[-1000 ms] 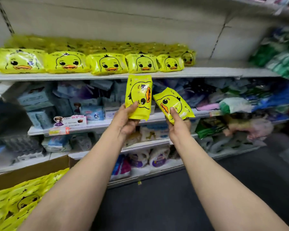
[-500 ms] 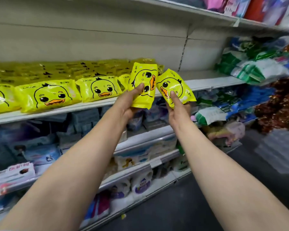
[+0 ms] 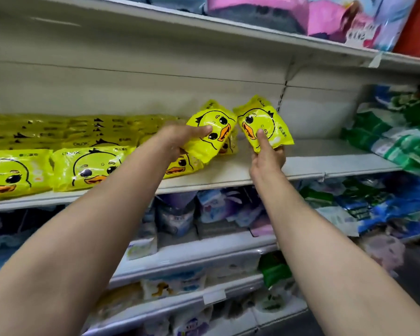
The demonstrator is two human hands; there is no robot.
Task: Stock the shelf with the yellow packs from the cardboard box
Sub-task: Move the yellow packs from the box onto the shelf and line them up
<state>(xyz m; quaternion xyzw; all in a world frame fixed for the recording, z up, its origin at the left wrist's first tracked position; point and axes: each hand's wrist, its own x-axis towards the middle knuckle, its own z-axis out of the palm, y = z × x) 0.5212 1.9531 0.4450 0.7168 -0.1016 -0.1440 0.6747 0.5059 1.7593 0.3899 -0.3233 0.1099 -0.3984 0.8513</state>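
My left hand (image 3: 180, 139) grips a yellow duck-face pack (image 3: 211, 129), tilted, just above the right end of the stocked row. My right hand (image 3: 267, 156) holds a second yellow pack (image 3: 264, 122) beside it, over a bare stretch of the white shelf (image 3: 313, 163). The two held packs nearly touch at their top corners. Several more yellow packs (image 3: 90, 166) lie in rows along the shelf to the left. The cardboard box is out of view.
A shelf above (image 3: 252, 32) carries pink and blue bags. Green and white packs (image 3: 398, 139) crowd the shelf's right end. Lower shelves (image 3: 204, 248) hold mixed blue, white and purple packs. Dark floor shows at the bottom right.
Both hands have risen from below shelf level up to the yellow row, carrying their packs. The view has swung up and right, and the cardboard box has dropped out of sight.
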